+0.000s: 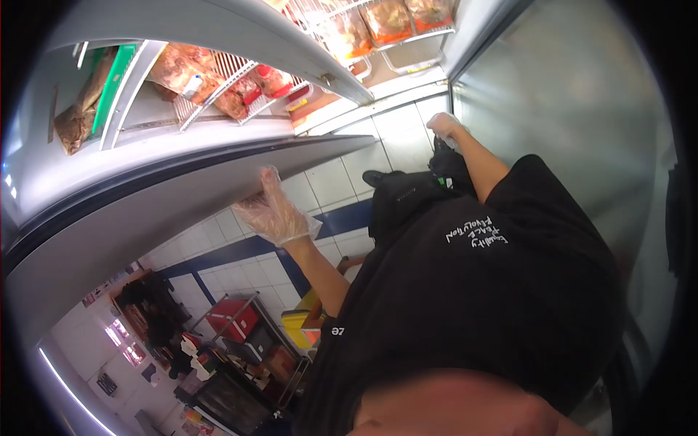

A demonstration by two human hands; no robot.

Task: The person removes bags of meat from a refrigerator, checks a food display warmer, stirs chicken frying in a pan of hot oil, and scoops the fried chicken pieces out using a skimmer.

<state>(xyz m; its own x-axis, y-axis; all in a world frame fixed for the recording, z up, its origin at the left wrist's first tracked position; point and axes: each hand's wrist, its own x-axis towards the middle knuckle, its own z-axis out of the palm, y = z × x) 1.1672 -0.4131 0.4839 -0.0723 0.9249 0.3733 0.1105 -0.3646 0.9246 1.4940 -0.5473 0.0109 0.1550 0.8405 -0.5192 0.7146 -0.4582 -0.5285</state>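
My left hand (276, 212), in a clear plastic glove, is raised at the grey panel edge (218, 185) of the lit fridge. Its thumb stands up, apart from the other fingers, and it holds nothing visible. My right hand (445, 126), also gloved, reaches out low beside the glassy door (560, 109). Its fingers are small and blurred, so what they touch is unclear. Packed meat (182, 67) lies on the fridge's wire shelves (229, 81), with more red packs (385, 22) at the top.
White tiles (327, 182) with a blue band lie beyond the fridge. At lower left stand a rack with a red box (233, 320), a yellow container (297, 327) and dark equipment (229, 392). A green divider (114, 83) is inside the fridge.
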